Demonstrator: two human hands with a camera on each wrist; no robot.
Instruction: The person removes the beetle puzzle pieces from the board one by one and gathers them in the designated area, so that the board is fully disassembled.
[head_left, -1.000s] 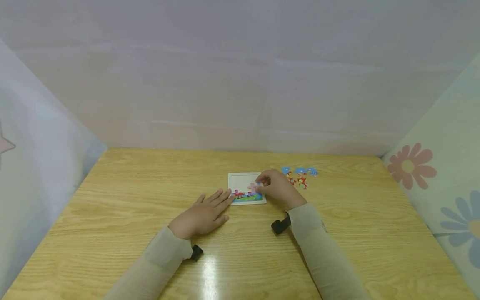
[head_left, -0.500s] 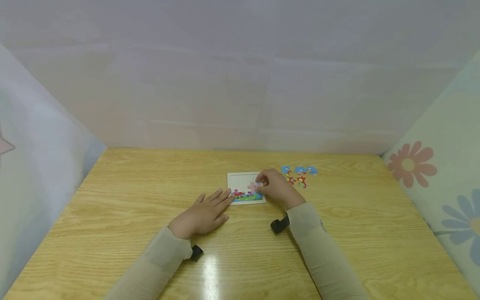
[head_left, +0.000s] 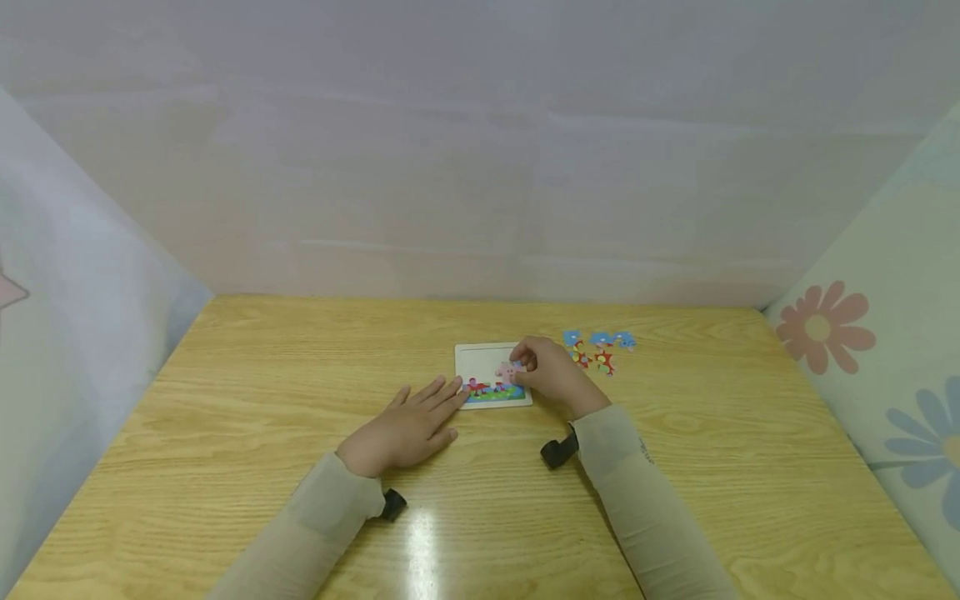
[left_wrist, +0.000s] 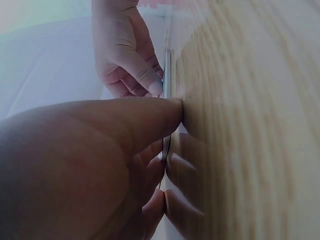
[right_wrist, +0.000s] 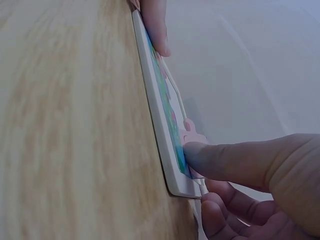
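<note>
Hardly anything has moved: I see the right hand [head_left: 557, 377] pinching a pink jigsaw piece [head_left: 506, 374] at the right of the puzzle tray [head_left: 480, 363], the left hand [head_left: 403, 429], fingers straight, presumably steadying its left edge.

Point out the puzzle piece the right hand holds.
The pink piece, pinched at the white tray by the right hand; loose red and blue pieces lie untouched.

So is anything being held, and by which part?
The right hand pinches a flat pink jigsaw piece by its right side; the left hand grips nothing.
</note>
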